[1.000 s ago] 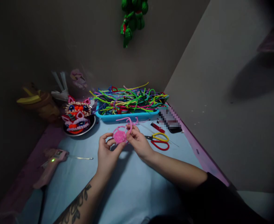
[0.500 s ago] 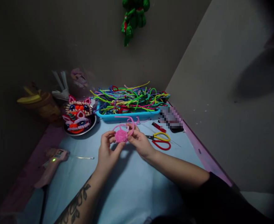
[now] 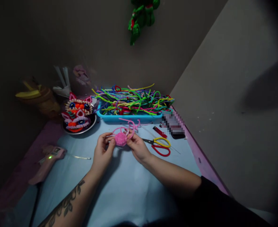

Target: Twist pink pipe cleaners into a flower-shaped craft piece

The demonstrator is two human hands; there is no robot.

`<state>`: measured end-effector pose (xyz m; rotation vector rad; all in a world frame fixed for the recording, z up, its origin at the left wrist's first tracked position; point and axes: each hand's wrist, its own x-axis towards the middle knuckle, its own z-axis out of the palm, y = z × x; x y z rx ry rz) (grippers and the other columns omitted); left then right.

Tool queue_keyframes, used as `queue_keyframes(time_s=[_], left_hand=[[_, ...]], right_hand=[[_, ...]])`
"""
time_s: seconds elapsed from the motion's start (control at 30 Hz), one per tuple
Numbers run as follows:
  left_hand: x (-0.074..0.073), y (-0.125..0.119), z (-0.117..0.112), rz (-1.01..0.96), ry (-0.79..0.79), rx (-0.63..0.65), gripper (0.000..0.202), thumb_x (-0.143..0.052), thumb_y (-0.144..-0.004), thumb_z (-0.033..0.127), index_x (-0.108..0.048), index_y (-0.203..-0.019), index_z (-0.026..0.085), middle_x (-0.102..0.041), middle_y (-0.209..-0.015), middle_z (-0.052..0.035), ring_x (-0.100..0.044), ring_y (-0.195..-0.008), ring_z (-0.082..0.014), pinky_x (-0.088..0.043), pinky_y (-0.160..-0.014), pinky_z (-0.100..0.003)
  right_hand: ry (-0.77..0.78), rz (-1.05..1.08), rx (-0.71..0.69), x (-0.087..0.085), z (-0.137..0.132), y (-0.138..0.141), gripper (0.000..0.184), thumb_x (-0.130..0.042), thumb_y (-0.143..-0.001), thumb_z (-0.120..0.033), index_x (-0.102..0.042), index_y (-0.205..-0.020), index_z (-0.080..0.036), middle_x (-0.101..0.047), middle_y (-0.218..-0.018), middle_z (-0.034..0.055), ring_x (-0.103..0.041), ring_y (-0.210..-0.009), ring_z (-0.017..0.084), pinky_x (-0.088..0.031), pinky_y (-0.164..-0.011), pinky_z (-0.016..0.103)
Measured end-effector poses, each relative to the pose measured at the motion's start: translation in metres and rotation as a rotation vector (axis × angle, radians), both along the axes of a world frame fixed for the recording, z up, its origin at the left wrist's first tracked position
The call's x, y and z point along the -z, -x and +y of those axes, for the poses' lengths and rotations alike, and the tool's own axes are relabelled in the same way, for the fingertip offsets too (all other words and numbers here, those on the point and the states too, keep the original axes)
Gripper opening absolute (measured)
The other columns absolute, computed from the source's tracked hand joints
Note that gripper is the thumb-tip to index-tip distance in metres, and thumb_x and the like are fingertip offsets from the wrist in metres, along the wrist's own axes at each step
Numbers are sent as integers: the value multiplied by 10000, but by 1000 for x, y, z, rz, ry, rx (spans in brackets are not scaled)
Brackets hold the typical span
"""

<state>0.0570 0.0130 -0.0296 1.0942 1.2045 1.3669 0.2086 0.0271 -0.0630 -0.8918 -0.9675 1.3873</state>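
A round pink coil of pipe cleaner, with loose curled ends rising behind it, is held up between both hands over the table. My left hand pinches its left edge with thumb and fingers. On the other side, my right hand grips the right edge, where the loose ends come out. Just right of that hand lie scissors with one yellow and one red handle loop, their blades pointing toward it. The fingertips behind the coil are partly hidden.
Behind the hands stands a blue tray heaped with colourful pipe cleaners. Two fuzzy animal heads sit in a bowl at left. A pink glue gun lies at front left. A red lighter and a phone lie at right.
The view has shifted slightly. My left thumb has moved from beneath the pink coil up to its left edge, and the coil faces me more squarely. Both hands still hold it.
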Motion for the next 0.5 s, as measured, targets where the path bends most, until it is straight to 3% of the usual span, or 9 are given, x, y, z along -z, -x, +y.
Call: queue_keyframes(time_s=[0.13, 0.33, 0.4, 0.5], left_hand=[[-5, -4, -6, -3, 21, 93, 516, -762, -729, 361, -523, -1169, 236, -707, -805, 1, -674, -803, -178, -508, -820, -340], [-5, -10, -11, 86, -20, 17, 659, -852, -599, 283, -546, -1180, 231, -704, -879, 2, -697, -858, -188, -540, -844, -348], [-6, -10, -12, 76, -16, 14, 632, -846, -613, 292, -564, -1175, 230, -715, -893, -11, -701, -828, -185, -552, -819, -344], [-7, -9, -12, 73, -35, 29, 431, -814, -671, 317, -668, -1067, 231, -738, -963, -59, -703, -870, -207, -558, -841, -367]], right_hand=[[26, 3, -9, -5, -2, 0, 382, -787, -692, -560, -608, -702, -222, -613, -1066, 37, -547, -1111, 220, -377, -1068, 381], [42, 25, -18, -10, -7, 3, 385, -781, -683, -573, -629, -724, -222, -620, -959, 30, -549, -1079, 228, -405, -1039, 390], [44, 9, -3, -10, -7, 3, 374, -772, -692, -569, -635, -735, -223, -612, -934, 26, -553, -1035, 221, -421, -1010, 378], [45, -8, 12, -8, -7, 2, 337, -766, -710, -535, -650, -755, -223, -607, -923, 22, -550, -987, 209, -435, -975, 356]])
